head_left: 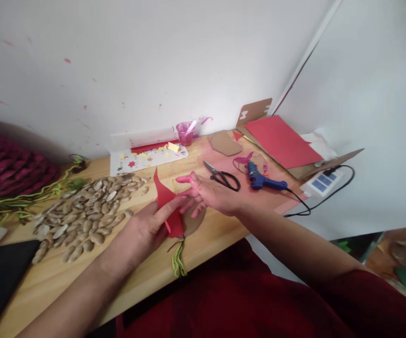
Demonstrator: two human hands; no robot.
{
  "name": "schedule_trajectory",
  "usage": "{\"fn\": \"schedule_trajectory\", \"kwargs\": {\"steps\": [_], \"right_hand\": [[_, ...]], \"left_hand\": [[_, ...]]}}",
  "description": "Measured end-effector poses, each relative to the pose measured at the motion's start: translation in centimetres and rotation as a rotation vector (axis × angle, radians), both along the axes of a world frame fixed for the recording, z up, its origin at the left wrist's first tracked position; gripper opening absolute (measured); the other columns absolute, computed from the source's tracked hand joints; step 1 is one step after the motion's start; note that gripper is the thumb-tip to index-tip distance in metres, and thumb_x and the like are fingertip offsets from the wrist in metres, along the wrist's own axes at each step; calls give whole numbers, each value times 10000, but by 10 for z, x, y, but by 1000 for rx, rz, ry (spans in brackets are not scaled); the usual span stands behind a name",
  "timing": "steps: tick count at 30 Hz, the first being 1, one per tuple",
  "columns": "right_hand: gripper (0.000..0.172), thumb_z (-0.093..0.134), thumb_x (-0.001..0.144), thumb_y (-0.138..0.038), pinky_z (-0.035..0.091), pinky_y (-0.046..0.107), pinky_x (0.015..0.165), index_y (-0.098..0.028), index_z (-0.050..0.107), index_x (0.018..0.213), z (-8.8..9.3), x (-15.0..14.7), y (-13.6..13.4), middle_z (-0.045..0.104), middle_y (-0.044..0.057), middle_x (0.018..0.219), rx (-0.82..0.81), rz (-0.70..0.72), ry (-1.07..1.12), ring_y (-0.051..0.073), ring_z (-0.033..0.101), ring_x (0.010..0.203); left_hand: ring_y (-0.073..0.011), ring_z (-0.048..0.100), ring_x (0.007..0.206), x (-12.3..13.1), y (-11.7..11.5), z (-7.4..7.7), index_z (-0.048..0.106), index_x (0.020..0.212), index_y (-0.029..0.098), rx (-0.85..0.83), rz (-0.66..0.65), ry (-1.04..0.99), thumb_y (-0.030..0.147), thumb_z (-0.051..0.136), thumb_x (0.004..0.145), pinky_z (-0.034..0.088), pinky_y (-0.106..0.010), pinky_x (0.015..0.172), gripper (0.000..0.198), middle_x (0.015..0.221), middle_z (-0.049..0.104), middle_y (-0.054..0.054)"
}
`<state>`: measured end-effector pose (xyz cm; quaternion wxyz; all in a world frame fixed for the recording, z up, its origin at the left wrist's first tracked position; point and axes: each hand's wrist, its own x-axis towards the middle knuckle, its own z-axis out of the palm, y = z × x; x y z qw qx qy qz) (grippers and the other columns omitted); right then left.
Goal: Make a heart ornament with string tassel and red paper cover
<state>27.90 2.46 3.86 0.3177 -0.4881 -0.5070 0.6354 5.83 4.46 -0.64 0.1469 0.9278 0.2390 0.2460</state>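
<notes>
My left hand (pixel 152 220) is closed on a curved piece of red paper (pixel 175 224), whose pointed end rises above the fingers. My right hand (pixel 215 193) meets the left fingertips, its fingers stretched and apart and some fingertips stained pink; I see nothing held in it. Partly under the hands lies a round piece of cardboard (pixel 193 219). A green yarn tassel (pixel 177 260) hangs by the table's front edge, just below the paper. Black-handled scissors (pixel 223 176) lie open-bladed behind my right wrist, and a blue glue gun (pixel 264 181) rests to their right.
Peanut shells (pixel 90 211) spread over the left of the wooden table (pixel 146 265). Behind are a sheet with paper stars (pixel 125 164), a pink cup (pixel 184 134) and cut cardboard (pixel 226 143). Red paper sheet (pixel 284 141) and a power strip (pixel 324 182) with a black cord occupy the right.
</notes>
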Motion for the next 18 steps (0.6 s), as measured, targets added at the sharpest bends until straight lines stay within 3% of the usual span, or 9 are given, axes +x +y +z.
{"fn": "schedule_trajectory", "kwargs": {"steps": [1, 3, 6, 8, 10, 13, 16, 18], "right_hand": [[607, 270, 1043, -584, 591, 324, 665, -157, 446, 1438, 0, 5, -5, 694, 180, 1181, 37, -14, -18, 199, 726, 840], [520, 385, 1024, -552, 582, 331, 694, -152, 588, 1287, 1, 27, -19, 716, 161, 1136, 206, -49, -178, 217, 719, 900], [332, 593, 943, -423, 545, 412, 859, -170, 687, 1136, 4, 83, -43, 742, 114, 1074, 549, -181, -750, 251, 692, 966], [294, 601, 901, -296, 517, 489, 910, -137, 689, 1132, 2, 124, -58, 734, 155, 1106, 598, -306, -1140, 313, 678, 1001], [449, 600, 824, -179, 486, 541, 960, -70, 626, 1259, -6, 156, -67, 682, 229, 1234, 535, -340, -1389, 394, 637, 1116], [622, 565, 763, -109, 481, 574, 960, -51, 542, 1381, -23, 178, -72, 661, 254, 1276, 411, -339, -1516, 435, 624, 1138], [655, 546, 745, -101, 462, 546, 1006, -42, 516, 1397, -36, 180, -68, 636, 259, 1313, 523, -386, -1442, 411, 612, 1167], [569, 530, 796, -150, 460, 530, 1013, -41, 535, 1354, -38, 179, -65, 642, 258, 1285, 614, -435, -1359, 388, 609, 1166]], "left_hand": [[-217, 736, 921, -3, 2, -5, 465, 1457, 278, 30, -1, 5, 186, 539, 940, 620, -312, 750, 530, 1186, 703, -104], [-207, 740, 842, -9, 7, -14, 581, 1300, 246, 61, 28, 0, 170, 566, 921, 604, -298, 712, 387, 1081, 725, -98], [-210, 744, 844, -12, 10, -19, 613, 1199, 236, 84, 37, -38, 165, 575, 897, 597, -295, 721, 312, 1066, 734, -76], [-213, 745, 837, -12, 10, -16, 615, 1166, 236, 88, 41, -61, 161, 576, 877, 592, -291, 709, 301, 1047, 740, -61], [-217, 745, 844, -10, 9, -12, 610, 1149, 235, 82, 46, -60, 151, 583, 858, 591, -298, 711, 304, 1048, 744, -67], [-224, 745, 850, -9, 8, -7, 604, 1137, 226, 78, 40, -47, 175, 613, 848, 593, -314, 707, 293, 1060, 746, -91], [-238, 747, 873, -9, 8, -7, 606, 1134, 225, 79, 48, -29, 213, 640, 842, 600, -328, 719, 294, 1079, 746, -95], [-239, 746, 900, -10, 8, -9, 601, 1149, 233, 79, 57, -10, 209, 642, 841, 605, -333, 742, 311, 1098, 743, -87]]}}
